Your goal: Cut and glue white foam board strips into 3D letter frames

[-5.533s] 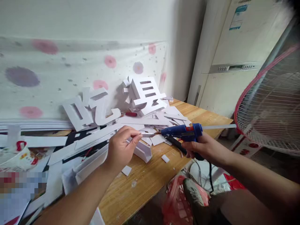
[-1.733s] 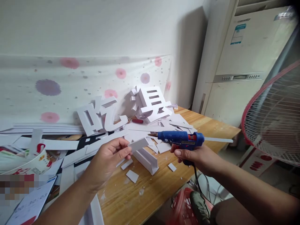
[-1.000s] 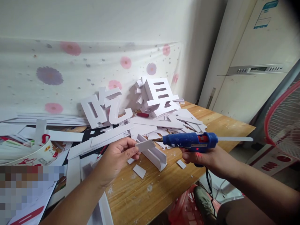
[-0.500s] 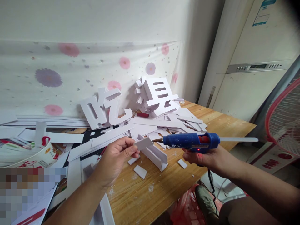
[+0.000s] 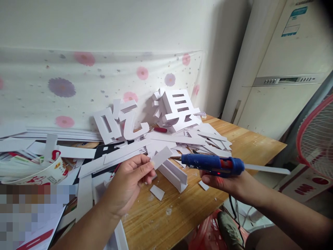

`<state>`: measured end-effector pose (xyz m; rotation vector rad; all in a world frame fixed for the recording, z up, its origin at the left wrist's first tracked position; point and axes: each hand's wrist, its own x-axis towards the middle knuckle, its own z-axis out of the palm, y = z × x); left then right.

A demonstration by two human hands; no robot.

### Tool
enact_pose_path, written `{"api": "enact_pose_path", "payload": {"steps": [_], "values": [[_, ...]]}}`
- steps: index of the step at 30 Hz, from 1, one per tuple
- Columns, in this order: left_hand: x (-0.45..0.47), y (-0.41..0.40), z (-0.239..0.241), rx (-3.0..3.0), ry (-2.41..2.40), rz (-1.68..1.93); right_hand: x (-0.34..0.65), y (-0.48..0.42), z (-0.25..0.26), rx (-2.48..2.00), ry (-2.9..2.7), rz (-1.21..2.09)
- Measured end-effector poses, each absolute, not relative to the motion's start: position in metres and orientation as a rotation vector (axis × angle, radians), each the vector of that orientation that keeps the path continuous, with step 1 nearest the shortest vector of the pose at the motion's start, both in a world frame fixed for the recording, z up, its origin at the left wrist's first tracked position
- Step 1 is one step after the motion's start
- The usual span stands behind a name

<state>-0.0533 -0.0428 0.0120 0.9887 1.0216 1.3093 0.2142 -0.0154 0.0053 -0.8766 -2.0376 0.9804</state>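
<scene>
Between thumb and fingers, my left hand [image 5: 136, 173] pinches a small white foam board piece [image 5: 161, 158], tilted up to the right. My right hand [image 5: 223, 184] is wrapped round the handle of a blue hot glue gun [image 5: 208, 163], with a red light lit on its body and a long glue stick [image 5: 267, 169] out of its back. The nozzle points left, close to the piece; whether they touch I cannot tell. Below and behind the piece lies a white foam board channel [image 5: 174, 175] with raised sides. A small loose piece [image 5: 157, 192] lies in front of it.
White foam board characters [image 5: 179, 107] lean at the back among heaped strips and offcuts [image 5: 182, 138]. A red-handled tool [image 5: 160, 130] lies on the heap. At the left stands a paper bucket [image 5: 44, 175] of scraps. The wooden table [image 5: 260, 140] ends at the right, near a racket [image 5: 314, 139].
The piece in my left hand has tilted, its right end rising away from the nozzle. The glue gun stays level in my right hand. The view has shifted slightly.
</scene>
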Motion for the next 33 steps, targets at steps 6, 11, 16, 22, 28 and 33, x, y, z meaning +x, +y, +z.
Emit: {"api": "enact_pose_path", "payload": {"steps": [6, 11, 16, 22, 28, 33], "values": [[-0.038, -0.064, 0.019, 0.666, 0.831, 1.288, 0.205, -0.023, 0.014, -0.611, -2.183, 0.715], [-0.033, -0.068, 0.017, 0.526, 0.768, 1.281, 0.198, -0.025, 0.005, -0.502, -2.274, 0.654], [-0.034, -0.069, 0.019, 0.489, 0.734, 1.269, 0.195, -0.025, 0.001, -0.508, -2.297, 0.589], [-0.035, -0.068, 0.016, 0.482, 0.741, 1.257, 0.195, -0.027, 0.002, -0.543, -2.307, 0.563], [-0.033, -0.068, 0.016, 0.507, 0.741, 1.239, 0.199, -0.025, -0.001, -0.591, -2.305, 0.533], [-0.033, -0.067, 0.015, 0.507, 0.736, 1.233, 0.201, -0.024, -0.001, -0.622, -2.309, 0.496]]}}
